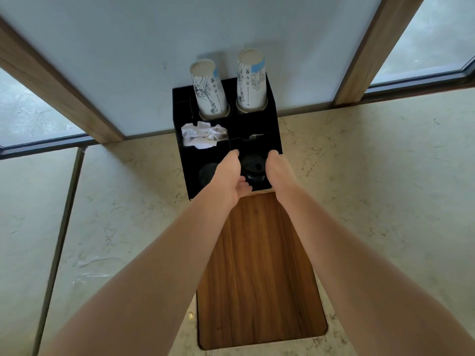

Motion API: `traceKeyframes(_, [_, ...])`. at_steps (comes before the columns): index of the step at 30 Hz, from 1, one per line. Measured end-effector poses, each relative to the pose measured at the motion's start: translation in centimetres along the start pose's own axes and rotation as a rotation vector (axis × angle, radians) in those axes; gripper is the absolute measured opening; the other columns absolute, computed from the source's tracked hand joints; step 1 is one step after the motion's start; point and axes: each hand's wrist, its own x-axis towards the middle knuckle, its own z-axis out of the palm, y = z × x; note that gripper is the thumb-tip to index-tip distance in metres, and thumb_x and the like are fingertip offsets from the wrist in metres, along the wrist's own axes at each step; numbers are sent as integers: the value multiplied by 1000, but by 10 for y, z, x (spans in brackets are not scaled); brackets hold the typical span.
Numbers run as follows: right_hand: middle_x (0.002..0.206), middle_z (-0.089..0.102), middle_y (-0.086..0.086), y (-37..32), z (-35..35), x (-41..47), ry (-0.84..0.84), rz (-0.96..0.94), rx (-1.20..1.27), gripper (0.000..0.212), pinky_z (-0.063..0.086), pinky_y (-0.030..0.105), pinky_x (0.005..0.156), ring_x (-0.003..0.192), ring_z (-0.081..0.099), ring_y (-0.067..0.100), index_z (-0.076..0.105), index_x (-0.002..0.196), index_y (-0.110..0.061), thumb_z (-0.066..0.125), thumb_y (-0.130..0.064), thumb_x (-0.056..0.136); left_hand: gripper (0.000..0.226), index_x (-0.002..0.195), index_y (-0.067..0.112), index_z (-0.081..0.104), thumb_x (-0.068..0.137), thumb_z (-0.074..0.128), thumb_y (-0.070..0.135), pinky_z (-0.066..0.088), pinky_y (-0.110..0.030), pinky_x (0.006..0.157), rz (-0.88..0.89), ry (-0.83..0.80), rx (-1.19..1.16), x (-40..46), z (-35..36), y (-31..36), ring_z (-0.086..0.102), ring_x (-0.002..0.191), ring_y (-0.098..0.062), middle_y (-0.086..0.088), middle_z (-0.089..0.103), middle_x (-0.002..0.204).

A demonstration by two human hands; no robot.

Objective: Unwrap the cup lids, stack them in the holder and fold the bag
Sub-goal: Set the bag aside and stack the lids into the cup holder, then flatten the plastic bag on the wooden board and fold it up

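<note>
A black holder (272, 116) stands on the marble counter against the wall. In its front right compartment sits a stack of black cup lids (253, 168). My left hand (228, 176) and my right hand (279, 173) clasp that stack from either side, fingers reaching down into the compartment. More black lids (207, 173) lie low in the front left compartment. A clear plastic bag (90, 271) lies flat on the counter to the left, hard to make out.
Two stacks of upturned white paper cups (209, 88) (252, 78) stand in the holder's back slots. White napkins (203, 133) fill the middle left slot. A wooden board (259, 273) is set into the counter (372, 188) in front of the holder.
</note>
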Motion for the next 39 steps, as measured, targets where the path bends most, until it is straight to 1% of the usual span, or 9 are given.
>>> traceKeyframes(4, [63,38,-6,8,-5,-43,75,-48,49,28,33,19,46,54,32,9,35,68,-20,35,-15,95,21,80,15,50,101,49,16,54,-34,70,181,87,395,-16,-31,-15,55,73,-18,-4,55,83])
traceKeyframes(6, [67,44,-3,14,-4,-69,31,-50,-59,26,40,26,56,59,39,11,43,71,-18,37,-16,96,23,76,18,50,98,49,18,56,-42,77,273,70,644,-29,-48,-31,57,76,-22,-5,57,81])
traceKeyframes(9, [74,56,5,29,1,-104,-70,-19,-132,32,44,35,64,68,54,19,54,72,-13,40,-9,100,24,99,9,63,98,47,28,51,-39,77,409,48,1005,-50,-77,-66,62,88,-24,-6,67,93])
traceKeyframes(12, [100,64,8,46,11,-143,-104,-83,-385,22,46,34,77,94,60,23,64,105,-8,43,-15,102,44,132,11,58,102,39,38,52,-46,94,461,83,1166,-65,-99,-93,61,110,-33,-13,65,123])
traceKeyframes(18, [146,56,5,76,25,-205,-126,-144,-650,46,47,32,96,124,57,21,47,149,-17,46,-29,105,43,145,20,46,106,36,35,47,-50,105,551,78,1241,-101,-123,-133,52,124,-31,-12,53,138])
traceKeyframes(26, [152,51,3,105,38,-257,-102,-155,-654,48,45,32,103,134,53,22,44,151,-21,45,-35,106,33,124,24,53,102,33,39,52,-48,94,632,39,1294,-152,-157,-173,56,109,-29,-8,59,123])
traceKeyframes(29, [155,48,3,121,50,-274,-131,-138,-669,50,44,36,108,137,50,23,43,152,-22,48,-36,104,42,137,20,51,103,36,40,51,-47,101,576,64,1206,-165,-180,-189,57,117,-30,-10,58,132])
traceKeyframes(32, [156,47,3,136,73,-286,-207,-152,-685,53,45,34,104,137,50,24,42,153,-21,49,-37,103,51,147,17,46,100,43,37,47,-45,106,524,180,1161,-174,-218,-205,53,129,-32,-12,56,141])
traceKeyframes(39, [144,57,11,150,154,-306,-461,-247,-833,48,45,31,100,130,55,27,51,143,-8,54,-28,100,22,106,7,65,89,53,16,50,-40,88,342,494,951,-207,-344,-252,62,102,-34,-12,65,107])
